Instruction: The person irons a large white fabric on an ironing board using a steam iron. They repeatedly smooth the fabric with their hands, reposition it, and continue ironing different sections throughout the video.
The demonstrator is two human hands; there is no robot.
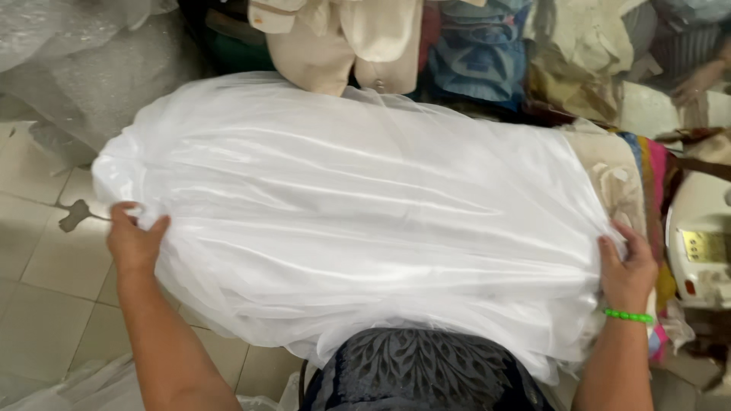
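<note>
A large white sheer fabric [358,205] lies spread over a padded board in front of me, hanging over its near edge. My left hand [133,240] grips the fabric's left edge, fingers curled into the cloth. My right hand [626,270] grips the right side of the fabric, bunching it; a green bead bracelet [628,315] sits on that wrist. The board's beige cover [613,175] shows only at the right end.
A white steam iron unit [700,243] stands at the far right. Piled clothes, cream [343,38] and blue [480,46], fill the back. Clear plastic wrap [76,68] lies at the upper left over a tiled floor [46,281]. My dark patterned garment [419,373] is at the bottom.
</note>
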